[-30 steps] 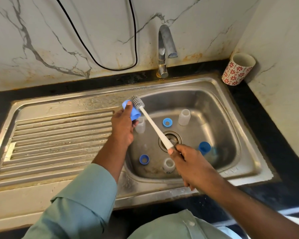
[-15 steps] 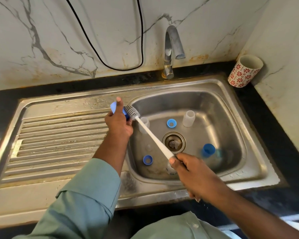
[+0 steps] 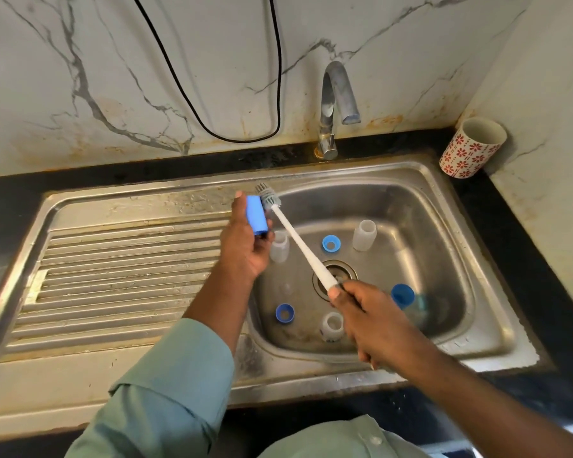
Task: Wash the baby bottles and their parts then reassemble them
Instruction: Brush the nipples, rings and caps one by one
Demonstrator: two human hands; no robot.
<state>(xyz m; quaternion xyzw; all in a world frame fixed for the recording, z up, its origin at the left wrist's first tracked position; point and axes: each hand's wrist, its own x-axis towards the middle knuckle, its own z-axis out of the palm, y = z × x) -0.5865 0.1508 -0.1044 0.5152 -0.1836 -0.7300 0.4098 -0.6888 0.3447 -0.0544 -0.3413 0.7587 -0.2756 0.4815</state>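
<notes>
- Head view, hands: the left hand (image 3: 245, 246) grips a blue cap (image 3: 256, 214) between thumb and fingers, held above the left rim of the sink (image 3: 497, 328).
- The right hand (image 3: 368, 315) is closed round the white handle of a brush (image 3: 295, 241). The grey bristle head sits against the upper end of the cap, outside it.
- Head view, basin: one clear bottle (image 3: 364, 235) stands upright behind the drain (image 3: 336, 276); a second bottle (image 3: 280, 249) stands just right of the left hand; a third (image 3: 333, 325) sits near the front wall, partly behind the right hand.
- Two blue rings (image 3: 330, 243) lie open on the basin floor, one behind the drain and one at front left. A further blue part (image 3: 402, 295) rests at right on what looks like a clear bottle body; this is blurred.
- The tap (image 3: 336, 104) shows no running water.
- Progress, as judged: the task is in its washing stage, early to middle. One cap is under the brush. Every other part lies separate in the basin, and whether any is washed already cannot be told.
- Remaining: scrubbing and rinsing of the parts, then all reassembly. No bottle is assembled.
</notes>
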